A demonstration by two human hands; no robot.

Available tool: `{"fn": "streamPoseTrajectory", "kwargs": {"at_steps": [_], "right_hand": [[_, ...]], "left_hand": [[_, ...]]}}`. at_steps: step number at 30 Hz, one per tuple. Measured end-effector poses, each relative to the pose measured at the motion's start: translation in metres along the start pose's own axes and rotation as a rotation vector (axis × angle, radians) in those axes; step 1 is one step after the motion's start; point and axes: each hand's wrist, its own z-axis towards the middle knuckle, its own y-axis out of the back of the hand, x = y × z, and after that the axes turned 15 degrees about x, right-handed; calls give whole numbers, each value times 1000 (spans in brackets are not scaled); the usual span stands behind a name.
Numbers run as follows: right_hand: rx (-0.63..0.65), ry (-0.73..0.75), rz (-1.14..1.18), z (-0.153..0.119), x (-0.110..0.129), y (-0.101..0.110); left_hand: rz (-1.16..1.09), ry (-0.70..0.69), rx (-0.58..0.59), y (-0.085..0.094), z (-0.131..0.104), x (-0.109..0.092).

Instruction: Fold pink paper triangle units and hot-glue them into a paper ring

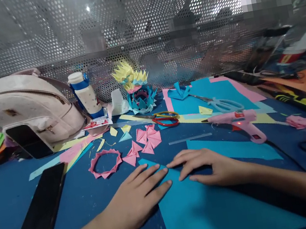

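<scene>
A large sheet of blue paper [212, 214] lies before me on the dark blue table, its far corner under my fingers. My left hand [146, 188] rests flat across the sheet's left edge, fingers stretched out. From the other side, my right hand [206, 164] touches the paper with spread, slightly bent fingertips. Just beyond the hands are a pink folded-paper ring [105, 164] and several pink folded triangles [148, 137]. A blue paper strip [233, 149] lies behind my right hand. Past it rests a pink glue gun [237, 121], its cord running right.
Red-and-yellow scissors [165, 119] and light blue scissors [225, 103] lie farther back. A folded-paper flower piece [140, 93], a bottle [86, 94] and a pale backpack [33, 106] stand along the perforated metal screen [142, 21]. Two phones are at left, one lying flat [41, 205]. A yellow-and-black tool [301, 98] is at right.
</scene>
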Motion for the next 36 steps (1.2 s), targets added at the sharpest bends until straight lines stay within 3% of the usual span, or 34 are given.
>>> {"fn": "streamPoseTrajectory", "kwargs": {"at_steps": [8, 20, 31, 36], "right_hand": [[38, -14, -11, -1, 2, 0], [109, -10, -177, -2, 4, -1], [216, -4, -296, -8, 1, 1], [242, -23, -299, -8, 0, 3]], "left_hand": [[100, -14, -31, 0, 3, -11], [-20, 30, 14, -3, 2, -21], [-141, -21, 94, 6, -4, -20], [-86, 54, 60, 6, -4, -8]]}}
